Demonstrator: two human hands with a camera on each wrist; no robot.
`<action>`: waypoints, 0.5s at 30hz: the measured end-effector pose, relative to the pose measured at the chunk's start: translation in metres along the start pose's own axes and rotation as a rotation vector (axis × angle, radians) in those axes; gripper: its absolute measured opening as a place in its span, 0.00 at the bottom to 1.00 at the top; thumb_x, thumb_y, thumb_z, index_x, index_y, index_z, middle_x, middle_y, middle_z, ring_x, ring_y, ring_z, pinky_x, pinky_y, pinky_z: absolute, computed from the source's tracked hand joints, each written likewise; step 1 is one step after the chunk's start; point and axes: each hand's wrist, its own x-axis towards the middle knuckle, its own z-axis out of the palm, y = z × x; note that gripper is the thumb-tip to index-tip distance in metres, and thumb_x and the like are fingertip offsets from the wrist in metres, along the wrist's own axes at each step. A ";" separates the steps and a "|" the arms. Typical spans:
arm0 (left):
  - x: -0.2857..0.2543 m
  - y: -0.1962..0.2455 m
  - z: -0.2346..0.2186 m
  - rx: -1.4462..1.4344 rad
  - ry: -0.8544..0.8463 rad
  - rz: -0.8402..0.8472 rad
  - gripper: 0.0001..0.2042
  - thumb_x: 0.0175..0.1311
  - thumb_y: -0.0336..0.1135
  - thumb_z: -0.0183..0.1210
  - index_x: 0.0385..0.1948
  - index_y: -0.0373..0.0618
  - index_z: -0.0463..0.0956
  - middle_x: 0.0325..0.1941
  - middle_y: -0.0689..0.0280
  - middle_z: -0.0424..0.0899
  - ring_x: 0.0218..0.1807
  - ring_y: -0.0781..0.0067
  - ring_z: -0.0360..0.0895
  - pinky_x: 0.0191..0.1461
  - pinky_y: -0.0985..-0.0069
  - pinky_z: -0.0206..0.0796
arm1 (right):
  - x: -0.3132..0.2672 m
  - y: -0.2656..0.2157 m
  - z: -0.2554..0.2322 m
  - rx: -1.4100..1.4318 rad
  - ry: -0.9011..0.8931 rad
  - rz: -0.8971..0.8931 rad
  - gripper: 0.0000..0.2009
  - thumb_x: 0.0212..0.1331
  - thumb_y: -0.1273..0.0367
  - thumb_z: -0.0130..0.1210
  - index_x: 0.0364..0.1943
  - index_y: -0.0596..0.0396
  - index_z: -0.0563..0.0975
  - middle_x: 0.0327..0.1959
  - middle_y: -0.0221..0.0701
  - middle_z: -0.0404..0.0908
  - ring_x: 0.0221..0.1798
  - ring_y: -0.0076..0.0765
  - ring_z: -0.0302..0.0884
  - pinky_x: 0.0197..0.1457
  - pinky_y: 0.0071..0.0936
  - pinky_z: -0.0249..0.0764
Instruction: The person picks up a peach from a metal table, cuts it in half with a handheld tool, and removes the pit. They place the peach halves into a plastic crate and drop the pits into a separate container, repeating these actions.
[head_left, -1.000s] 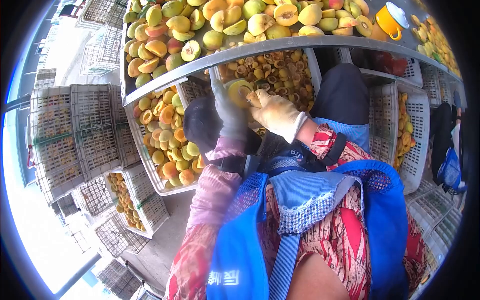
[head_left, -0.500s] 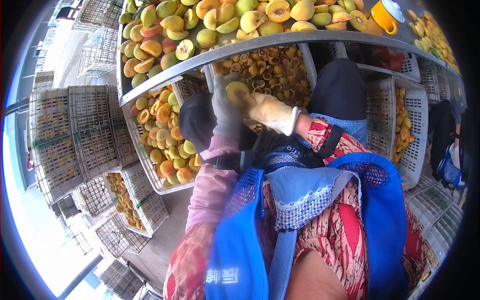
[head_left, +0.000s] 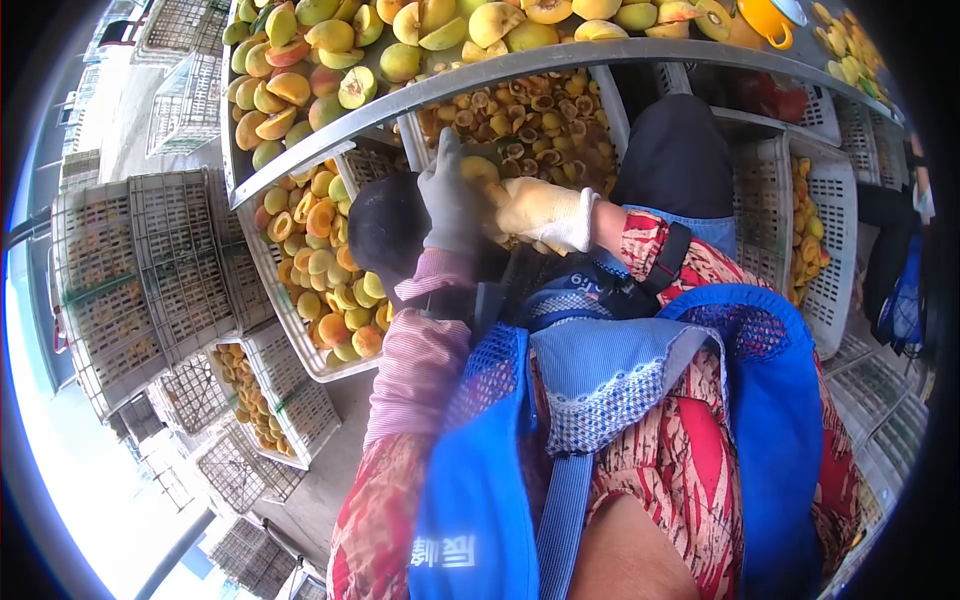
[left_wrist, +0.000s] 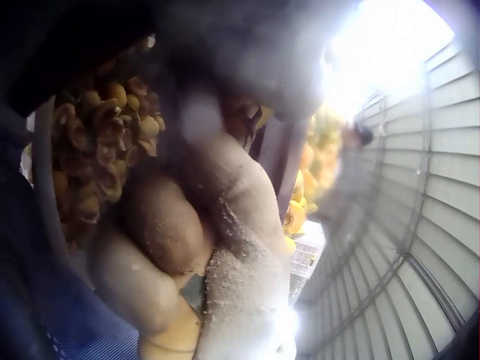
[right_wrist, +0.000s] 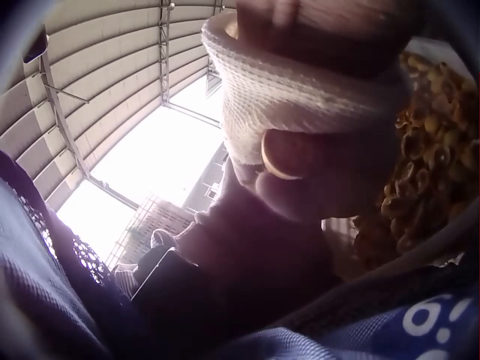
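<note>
In the head view, the left hand (head_left: 452,200), in a grey glove, holds a yellow-green fruit (head_left: 480,170) beside its raised index finger. The right hand (head_left: 545,213), in a cream glove, meets the fruit from the other side. The left wrist view shows cream-gloved fingers (left_wrist: 244,247) curled round a yellow object (left_wrist: 172,341) with a small grey metal piece at its edge; its full shape is hidden. Only a shadowed part of the right hand (right_wrist: 315,165) shows in the right wrist view. Beyond both hands lies a crate (head_left: 615,110) of cut fruit pieces.
A metal table edge (head_left: 450,82) crosses above the hands, with halved fruit and a yellow mug (head_left: 768,22) on the table. A white crate (head_left: 335,372) of fruit stands at the left, another crate (head_left: 830,250) at the right. Stacked crates (head_left: 140,270) stand farther left.
The head view has shifted, so table and crates appear higher and farther left. The left hand's index finger now points up beside the fruit; both hands remain together at the fruit.
</note>
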 end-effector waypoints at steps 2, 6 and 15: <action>-0.003 0.001 0.004 0.036 0.033 0.076 0.21 0.65 0.47 0.57 0.27 0.32 0.81 0.19 0.64 0.80 0.17 0.78 0.72 0.23 0.82 0.64 | 0.007 0.015 0.002 0.291 -0.077 -0.063 0.08 0.57 0.67 0.51 0.32 0.58 0.74 0.18 0.32 0.70 0.16 0.32 0.67 0.17 0.30 0.61; -0.004 0.003 0.004 0.043 -0.045 0.150 0.21 0.65 0.47 0.57 0.25 0.33 0.81 0.18 0.66 0.81 0.17 0.80 0.71 0.22 0.83 0.62 | -0.017 0.002 0.004 0.466 -0.073 -0.069 0.07 0.58 0.67 0.51 0.25 0.49 0.69 0.12 0.20 0.59 0.10 0.20 0.51 0.13 0.22 0.50; -0.013 0.015 0.006 0.153 -0.161 0.184 0.24 0.68 0.48 0.52 0.26 0.32 0.83 0.18 0.65 0.81 0.20 0.81 0.71 0.27 0.84 0.62 | -0.023 0.007 0.006 0.700 -0.252 -0.023 0.10 0.61 0.65 0.50 0.23 0.43 0.65 0.12 0.19 0.59 0.10 0.17 0.51 0.11 0.22 0.43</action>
